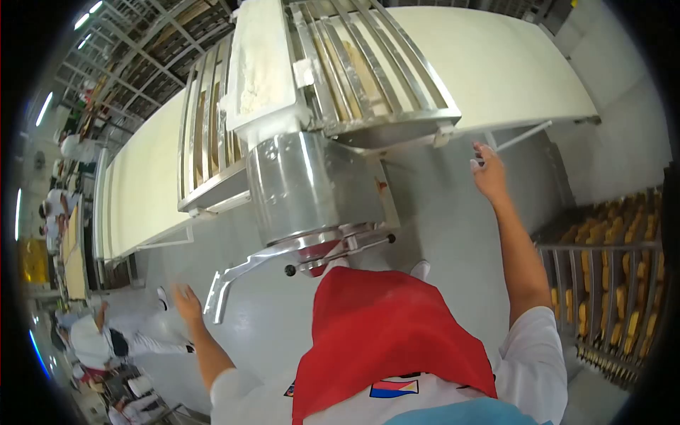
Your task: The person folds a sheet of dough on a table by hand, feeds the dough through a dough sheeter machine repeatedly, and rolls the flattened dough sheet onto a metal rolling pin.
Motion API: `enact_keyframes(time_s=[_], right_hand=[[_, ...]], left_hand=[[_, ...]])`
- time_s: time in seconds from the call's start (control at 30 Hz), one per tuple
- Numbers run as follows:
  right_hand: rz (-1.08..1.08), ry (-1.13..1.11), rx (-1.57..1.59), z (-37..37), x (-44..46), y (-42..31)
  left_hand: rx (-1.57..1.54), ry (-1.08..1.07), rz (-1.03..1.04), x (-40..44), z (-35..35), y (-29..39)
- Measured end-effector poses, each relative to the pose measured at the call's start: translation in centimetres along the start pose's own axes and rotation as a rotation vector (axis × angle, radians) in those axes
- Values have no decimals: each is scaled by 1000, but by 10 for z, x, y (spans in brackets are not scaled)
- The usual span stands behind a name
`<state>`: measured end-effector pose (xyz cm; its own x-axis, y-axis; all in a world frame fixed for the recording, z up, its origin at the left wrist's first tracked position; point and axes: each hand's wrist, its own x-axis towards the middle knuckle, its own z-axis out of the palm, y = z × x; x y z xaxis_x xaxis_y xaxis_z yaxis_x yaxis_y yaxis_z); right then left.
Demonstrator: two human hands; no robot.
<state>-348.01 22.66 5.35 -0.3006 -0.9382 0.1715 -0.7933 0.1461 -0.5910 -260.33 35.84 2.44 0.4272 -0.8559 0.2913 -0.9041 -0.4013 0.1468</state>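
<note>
My right hand (488, 170) is raised below the right conveyor belt (489, 67), close to a white bar under its edge. Its fingers are curled, and what they hold, if anything, is too small to name. On the other side, my left hand (187, 302) hangs beside the metal lever (221, 290) of the machine, apart from it; its fingers are blurred. Between my hands stands the steel drum (290, 188), with a floury white trough (262, 64) above it. Slatted metal guards (361, 64) cover part of the belt, and pale dough shows beneath the slats.
A rack (609, 246) with rows of golden baked pieces stands at the right. People in white (92, 340) are at the far left near a work table (73, 248). The left belt (145, 170) extends left of the drum. Black-knobbed handles (389, 239) stick out toward me.
</note>
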Motion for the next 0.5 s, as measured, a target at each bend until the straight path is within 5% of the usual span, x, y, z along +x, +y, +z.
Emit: enact_keyframes(time_s=[0.03,0.1,0.3,0.4,0.5], right_hand=[[-138,55,-76,2,15,4],[-276,93,-142,3,37,9],[-410,20,-149,-4,125,5],[-487,-168,-217,-9,156,-17],[-811,-293,-330,7,207,-35]], left_hand=[[-312,1,-156,-47,29,-58],[-34,-215,-333,-144,-22,14],[169,-584,-689,-373,60,10],[-255,-1098,-714,-414,65,65],[-384,-845,-1069,-418,83,137]])
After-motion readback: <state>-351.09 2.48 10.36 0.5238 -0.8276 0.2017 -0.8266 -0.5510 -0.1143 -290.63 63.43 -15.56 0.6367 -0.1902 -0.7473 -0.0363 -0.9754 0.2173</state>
